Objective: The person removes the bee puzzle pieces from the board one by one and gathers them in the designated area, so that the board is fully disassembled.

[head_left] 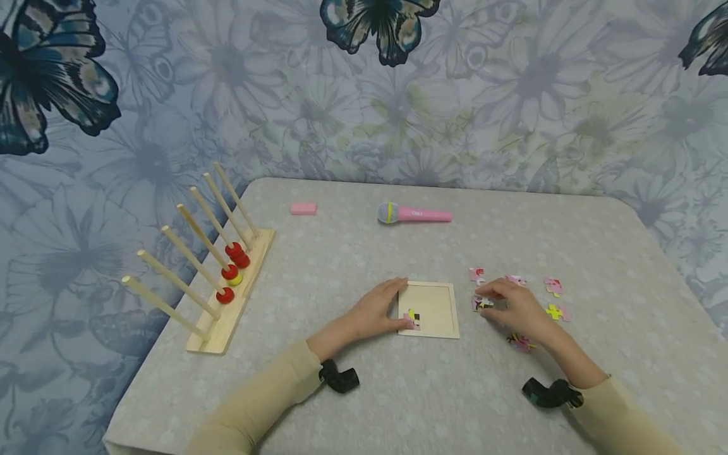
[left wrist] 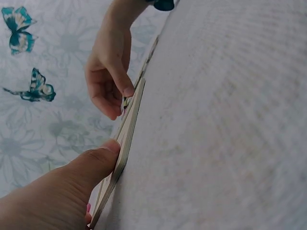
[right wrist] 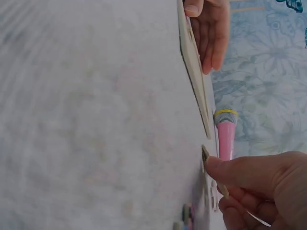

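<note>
On the table lies a shallow square wooden puzzle frame (head_left: 457, 309), with one pink, yellow and black piece (head_left: 417, 321) in its near left corner. My left hand (head_left: 372, 309) holds the frame's left side, the thumb on the near part and the fingertips at the far left corner. Right of the frame, my right hand (head_left: 520, 309) pinches a dark-patterned puzzle piece (head_left: 482, 304) between thumb and fingers. In the right wrist view, that piece (right wrist: 205, 152) stands tilted, its edge toward the camera, and the thumb covers its middle.
Around the right hand lie several loose pieces, including a pink one (head_left: 553, 286), a yellow and pink one (head_left: 555, 311) and a nearer one (head_left: 521, 342). Behind are a pink toy microphone (head_left: 423, 215) and a pink block (head_left: 304, 208). A wooden peg rack (head_left: 244, 281) with rings stands left.
</note>
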The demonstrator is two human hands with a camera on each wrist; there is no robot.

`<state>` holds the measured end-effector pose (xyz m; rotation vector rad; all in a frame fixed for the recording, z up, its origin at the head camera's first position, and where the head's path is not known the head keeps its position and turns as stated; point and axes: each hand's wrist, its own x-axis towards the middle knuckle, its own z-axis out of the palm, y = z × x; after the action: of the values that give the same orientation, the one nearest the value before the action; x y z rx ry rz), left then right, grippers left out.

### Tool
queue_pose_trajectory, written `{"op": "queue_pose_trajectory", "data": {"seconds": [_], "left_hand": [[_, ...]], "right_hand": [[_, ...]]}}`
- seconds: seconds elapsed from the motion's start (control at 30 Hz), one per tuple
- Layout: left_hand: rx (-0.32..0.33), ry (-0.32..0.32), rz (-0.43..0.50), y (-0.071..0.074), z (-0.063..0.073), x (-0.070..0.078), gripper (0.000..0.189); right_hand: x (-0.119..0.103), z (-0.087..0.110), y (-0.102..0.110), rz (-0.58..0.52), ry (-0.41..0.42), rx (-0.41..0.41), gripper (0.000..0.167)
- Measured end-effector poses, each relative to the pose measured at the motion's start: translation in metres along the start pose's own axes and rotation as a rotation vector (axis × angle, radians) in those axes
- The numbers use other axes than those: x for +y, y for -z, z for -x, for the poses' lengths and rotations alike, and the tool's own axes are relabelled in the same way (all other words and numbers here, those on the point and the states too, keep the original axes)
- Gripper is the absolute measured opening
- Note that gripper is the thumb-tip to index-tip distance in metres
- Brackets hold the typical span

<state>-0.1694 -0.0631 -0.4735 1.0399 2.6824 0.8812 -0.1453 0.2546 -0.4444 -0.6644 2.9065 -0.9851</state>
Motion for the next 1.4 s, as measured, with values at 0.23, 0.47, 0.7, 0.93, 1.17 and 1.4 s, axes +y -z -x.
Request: {"op": "queue_pose_trajectory", "data": {"seconds": [0.23, 0.47, 0.7, 0.93, 1.17, 1.4], "left_hand": [[-0.011, -0.01, 0.014, 0.003, 0.001, -0.002, 0.089], [-0.045, -0.101, 0.011, 0.001, 0.001, -0.001, 0.098], [-0.06, -0.175, -0.01, 0.0, 0.001, 0.001, 0.097], [-0.055, -0.158, -0.031, 0.0, 0.001, 0.002, 0.097], [-0.056, -0.137, -0.032, 0.002, 0.002, 0.0, 0.098], [-0.054, -0.148, -0.027, 0.003, 0.003, -0.001, 0.098]], "right_hand": [[-0.022, -0.019, -0.015, -0.022, 0.075, 0.013, 0.036], [-0.062, -0.031, -0.048, -0.099, 0.171, -0.152, 0.038], [-0.07, -0.026, -0.056, -0.115, 0.163, -0.137, 0.03], [-0.079, -0.02, -0.058, -0.081, 0.152, -0.092, 0.034], [-0.083, -0.019, -0.062, -0.05, 0.154, -0.062, 0.032], [-0.082, -0.025, -0.068, -0.182, 0.148, -0.047, 0.035]]}}
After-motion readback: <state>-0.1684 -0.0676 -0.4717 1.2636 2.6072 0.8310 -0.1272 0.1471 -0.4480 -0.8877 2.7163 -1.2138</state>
